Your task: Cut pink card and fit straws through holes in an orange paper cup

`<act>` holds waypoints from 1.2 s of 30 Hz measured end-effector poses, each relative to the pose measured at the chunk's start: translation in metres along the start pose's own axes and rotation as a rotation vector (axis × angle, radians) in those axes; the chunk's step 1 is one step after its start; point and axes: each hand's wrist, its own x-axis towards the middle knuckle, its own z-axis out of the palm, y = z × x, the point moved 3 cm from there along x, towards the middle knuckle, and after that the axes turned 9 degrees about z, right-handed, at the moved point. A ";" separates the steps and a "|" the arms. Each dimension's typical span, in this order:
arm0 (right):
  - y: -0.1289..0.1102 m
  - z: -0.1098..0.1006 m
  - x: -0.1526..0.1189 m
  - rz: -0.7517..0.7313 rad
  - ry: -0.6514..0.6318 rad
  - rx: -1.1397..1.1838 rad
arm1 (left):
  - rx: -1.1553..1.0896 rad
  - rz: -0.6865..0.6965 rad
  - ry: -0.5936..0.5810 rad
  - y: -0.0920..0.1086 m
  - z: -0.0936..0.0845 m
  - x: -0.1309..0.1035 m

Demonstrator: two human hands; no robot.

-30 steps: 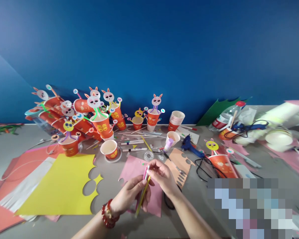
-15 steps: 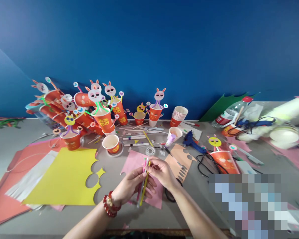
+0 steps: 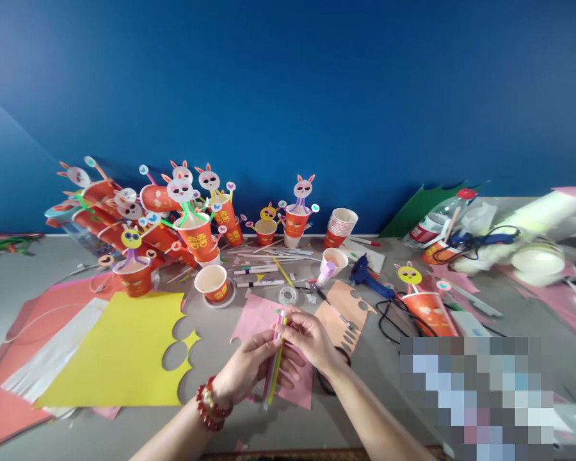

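A small bundle of thin coloured straws [image 3: 274, 370], pink, white and yellow, is held upright and slightly tilted between both hands. My left hand [image 3: 255, 358], with a red bead bracelet at the wrist, grips the bundle around its middle, lower fingers partly spread behind it. Thumb and fingers of my right hand [image 3: 308, 337] pinch the straws near their upper end. Under the hands lies a pink paper sheet [image 3: 253, 315]. A roll of clear tape [image 3: 288, 295] sits just beyond the fingertips, and black-handled scissors [image 3: 327, 384] are partly hidden by my right forearm.
Yellow paper with round cut-outs [image 3: 110, 352] lies at left. Red paper cups with rabbit figures [image 3: 194, 235] crowd the back left. A white-lined cup [image 3: 211, 285], stacked cups [image 3: 340, 227], a blue glue gun [image 3: 367, 276] and a rabbit cup [image 3: 427, 310] stand around.
The straws are drawn closer together, their tops more even. Both hands stay in nearly the same place; the view has shifted slightly.
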 end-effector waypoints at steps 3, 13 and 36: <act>-0.001 0.000 -0.001 -0.012 0.024 -0.021 | -0.009 -0.012 0.006 0.000 0.000 0.000; 0.000 0.000 -0.001 -0.047 0.038 -0.017 | -0.013 0.004 -0.005 0.000 0.003 -0.001; -0.005 0.004 -0.001 -0.021 0.113 -0.068 | 0.111 0.085 0.055 -0.010 0.002 0.002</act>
